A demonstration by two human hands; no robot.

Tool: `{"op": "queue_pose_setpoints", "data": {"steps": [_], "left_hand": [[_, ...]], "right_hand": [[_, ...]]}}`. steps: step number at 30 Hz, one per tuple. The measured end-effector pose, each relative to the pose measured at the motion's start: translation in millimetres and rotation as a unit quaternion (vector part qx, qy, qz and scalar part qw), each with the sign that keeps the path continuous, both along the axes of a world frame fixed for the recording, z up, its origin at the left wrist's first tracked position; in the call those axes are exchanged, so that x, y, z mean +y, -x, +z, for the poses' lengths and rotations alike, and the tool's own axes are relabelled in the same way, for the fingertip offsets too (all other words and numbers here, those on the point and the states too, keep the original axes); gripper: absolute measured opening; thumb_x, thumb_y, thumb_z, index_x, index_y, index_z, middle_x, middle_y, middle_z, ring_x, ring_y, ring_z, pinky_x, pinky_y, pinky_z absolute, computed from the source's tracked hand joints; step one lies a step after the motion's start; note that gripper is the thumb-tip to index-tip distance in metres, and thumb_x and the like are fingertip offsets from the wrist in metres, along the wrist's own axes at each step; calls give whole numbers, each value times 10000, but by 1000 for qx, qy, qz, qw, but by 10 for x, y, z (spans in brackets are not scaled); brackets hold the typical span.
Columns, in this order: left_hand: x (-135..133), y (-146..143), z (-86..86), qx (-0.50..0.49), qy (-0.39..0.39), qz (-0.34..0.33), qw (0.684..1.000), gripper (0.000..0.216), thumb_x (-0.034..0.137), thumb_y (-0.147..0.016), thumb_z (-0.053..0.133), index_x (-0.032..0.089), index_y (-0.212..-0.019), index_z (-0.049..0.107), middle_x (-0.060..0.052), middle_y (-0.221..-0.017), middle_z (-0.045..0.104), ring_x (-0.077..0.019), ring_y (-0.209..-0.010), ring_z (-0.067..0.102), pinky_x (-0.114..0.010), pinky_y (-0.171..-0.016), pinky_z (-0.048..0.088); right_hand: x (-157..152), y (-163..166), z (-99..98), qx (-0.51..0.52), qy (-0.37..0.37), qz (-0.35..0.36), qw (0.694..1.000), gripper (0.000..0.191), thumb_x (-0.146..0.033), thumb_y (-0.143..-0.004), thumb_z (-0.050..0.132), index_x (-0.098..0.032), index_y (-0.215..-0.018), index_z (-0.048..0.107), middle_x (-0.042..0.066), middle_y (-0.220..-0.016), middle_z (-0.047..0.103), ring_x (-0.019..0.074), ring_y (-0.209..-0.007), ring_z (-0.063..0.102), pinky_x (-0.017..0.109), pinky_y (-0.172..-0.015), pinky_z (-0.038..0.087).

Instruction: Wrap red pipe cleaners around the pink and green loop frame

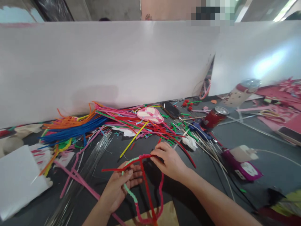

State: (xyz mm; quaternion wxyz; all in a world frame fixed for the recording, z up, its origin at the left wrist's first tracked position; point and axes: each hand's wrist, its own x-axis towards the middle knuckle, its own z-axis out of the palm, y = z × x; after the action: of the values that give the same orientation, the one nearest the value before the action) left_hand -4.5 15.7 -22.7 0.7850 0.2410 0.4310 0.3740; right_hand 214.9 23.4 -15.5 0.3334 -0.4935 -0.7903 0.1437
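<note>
My left hand (118,185) is closed around a bent loop of pipe cleaners (143,185), red, pink and pale green twisted together. Its fingers curl over the left side of the loop. My right hand (168,160) pinches the top of the same loop, fingers pressed together on the pink and red strands. The loop hangs down toward me over a brown cardboard piece (166,215). Both hands are close together above the dark table (113,150).
A heap of colourful pipe cleaners (98,121) lies behind my hands, with a pink striped cutout (150,114), a phone (171,109) and thin wires (97,150). A red can (214,117) stands right of it. White board (105,62) walls the back; a purple device (242,164) sits right.
</note>
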Motion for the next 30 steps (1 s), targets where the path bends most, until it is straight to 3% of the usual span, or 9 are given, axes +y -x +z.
{"op": "queue_pose_setpoints", "data": {"steps": [21,30], "left_hand": [[-21,47,51,-12,14,-21,1000,155,190,-717,721,140,-845,648,-124,-968,701,-265,-897,667,-397,-788,548],[27,38,136,8,29,30,999,288,196,-607,797,137,-858,669,-140,-915,718,-272,-833,679,-390,-754,560]], "right_hand": [[31,-31,28,41,-13,-8,999,138,-226,-873,515,-188,-909,643,72,-858,588,176,-814,550,311,-736,475],[11,-11,78,71,13,-5,997,118,-212,-877,511,-201,-893,628,34,-773,682,150,-703,603,261,-652,459]]}}
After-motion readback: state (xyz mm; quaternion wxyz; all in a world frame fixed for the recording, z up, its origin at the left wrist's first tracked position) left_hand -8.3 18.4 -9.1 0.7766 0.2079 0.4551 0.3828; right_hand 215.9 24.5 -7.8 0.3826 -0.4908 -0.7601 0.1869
